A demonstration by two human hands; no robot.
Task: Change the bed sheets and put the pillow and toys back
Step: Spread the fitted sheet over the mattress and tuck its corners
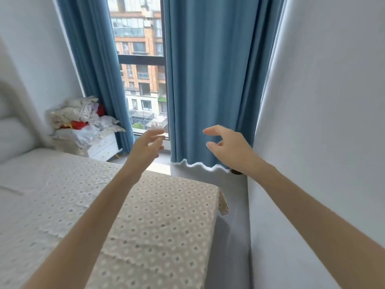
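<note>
Sheet (158, 222) lies spread, seemingly mid-fitting; left hand (146, 147) and right hand (227, 147) reach toward 12 o'clock, wide and empty. Next likely needs gripping its 5 o'clock corner

Bright window (141, 65) daylight — soft blur, bent edges.

A bed (166, 215) fills the lower left, its far corner near the wall (323, 122) on the right. Behind it, a drawer unit (104, 147) carries a heap of bedding (83, 119). Beyond, the window (141, 80) sits between the left curtain (93, 69) and the right curtain (208, 80). The left hand (145, 148) and the right hand (227, 144) hang apart above the bed's far end.
</note>
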